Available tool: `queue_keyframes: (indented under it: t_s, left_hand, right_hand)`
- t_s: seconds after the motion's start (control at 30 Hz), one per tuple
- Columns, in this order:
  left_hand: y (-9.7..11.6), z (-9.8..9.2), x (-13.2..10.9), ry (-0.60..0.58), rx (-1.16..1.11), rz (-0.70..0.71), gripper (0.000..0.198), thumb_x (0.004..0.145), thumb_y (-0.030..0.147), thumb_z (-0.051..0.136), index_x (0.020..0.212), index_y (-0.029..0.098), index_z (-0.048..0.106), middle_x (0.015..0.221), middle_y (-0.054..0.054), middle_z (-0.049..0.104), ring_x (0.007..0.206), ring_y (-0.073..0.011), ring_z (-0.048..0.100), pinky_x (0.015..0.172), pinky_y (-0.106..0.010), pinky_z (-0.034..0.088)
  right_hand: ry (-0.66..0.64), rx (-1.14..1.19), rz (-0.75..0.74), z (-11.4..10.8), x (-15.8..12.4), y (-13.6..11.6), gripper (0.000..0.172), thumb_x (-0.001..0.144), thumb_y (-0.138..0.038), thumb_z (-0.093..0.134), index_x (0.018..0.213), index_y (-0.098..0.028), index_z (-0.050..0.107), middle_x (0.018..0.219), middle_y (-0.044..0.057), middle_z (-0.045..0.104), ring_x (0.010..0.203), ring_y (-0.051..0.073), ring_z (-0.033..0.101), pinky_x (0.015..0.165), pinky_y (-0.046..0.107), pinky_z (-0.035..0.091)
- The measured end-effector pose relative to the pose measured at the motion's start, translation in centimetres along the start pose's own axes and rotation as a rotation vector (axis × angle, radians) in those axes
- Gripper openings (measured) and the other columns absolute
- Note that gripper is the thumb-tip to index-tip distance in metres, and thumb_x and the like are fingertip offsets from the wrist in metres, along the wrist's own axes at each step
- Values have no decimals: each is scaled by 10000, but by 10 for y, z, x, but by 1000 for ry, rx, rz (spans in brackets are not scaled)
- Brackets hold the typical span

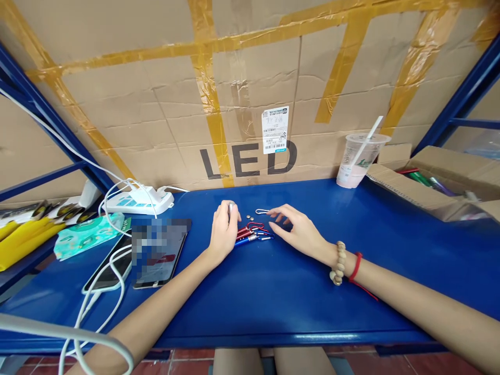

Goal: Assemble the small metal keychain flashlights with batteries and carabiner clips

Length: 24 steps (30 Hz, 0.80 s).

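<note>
My left hand (224, 233) is closed, thumb up, around a small silver object (231, 207); only its end shows, and the rest is hidden by the fingers. To its right lie slim metal keychain flashlights, red ones (244, 229) and a blue one (245, 240), with carabiner clips pointing right. My right hand (299, 229) hovers open with fingers apart, its fingertips close to a silver carabiner (262, 211); whether they touch it I cannot tell. Small round button cells (249, 217) lie on the blue tabletop (297, 302) between my hands.
At left are a tablet (162, 260), a phone (107, 278) with white cables, a tissue pack (88, 237) and a power strip (136, 200). A plastic cup with straw (353, 161) and an open carton (394, 187) of colourful items stand at right. Taped cardboard (156, 130) walls the back.
</note>
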<state>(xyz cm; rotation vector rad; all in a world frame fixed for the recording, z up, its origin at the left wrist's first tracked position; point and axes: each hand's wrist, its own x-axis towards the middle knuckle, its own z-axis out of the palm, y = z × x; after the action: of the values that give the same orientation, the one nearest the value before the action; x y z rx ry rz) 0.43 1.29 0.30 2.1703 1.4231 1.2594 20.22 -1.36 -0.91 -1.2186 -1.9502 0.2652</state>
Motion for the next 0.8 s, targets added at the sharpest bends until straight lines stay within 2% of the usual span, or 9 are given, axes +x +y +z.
queue_keyframes:
  t_s: [0.07,0.13,0.27,0.43,0.63,0.8]
  left_hand:
    - [-1,1,1,-43,73,25,250,951,311,275,806,208,450,849,-7,592,850,-168,528,804,-334,370]
    - [-1,2,0,-139,100,71,238,954,307,277,857,214,473,950,-8,600,942,-177,515,858,-358,343]
    - [1,5,-3,-281,50,103,223,964,300,252,923,225,458,1011,8,616,965,-160,524,895,-354,327]
    - [1,6,-4,-300,76,86,193,965,308,239,904,222,400,997,-1,632,946,-167,535,892,-359,330]
    - [0,6,-3,-313,134,121,189,962,304,243,883,215,390,948,-19,646,963,-179,538,893,-373,344]
    - [0,6,-5,-333,73,163,210,964,317,242,918,228,426,953,7,653,912,-160,539,891,-351,361]
  right_hand:
    - [-27,0,-24,2,1,3,217,825,-314,541,1006,-209,597,962,43,611,876,169,581,752,311,493]
    - [-63,-22,-44,3,1,4,234,828,-339,542,1015,-208,597,997,51,616,938,189,566,831,352,463]
    - [-177,-106,-48,4,-1,2,373,832,-447,519,1125,-221,561,1148,70,581,1046,228,523,899,425,408]
    - [-274,-171,-87,3,-3,-1,475,836,-485,489,1220,-207,505,1268,88,513,1148,243,458,932,436,374]
    - [-295,-233,-110,0,-3,-3,498,848,-502,449,1258,-222,476,1283,91,509,1179,263,434,947,457,346]
    - [-299,-240,-120,-1,-3,-5,469,862,-487,433,1261,-245,474,1295,85,499,1183,255,431,948,459,348]
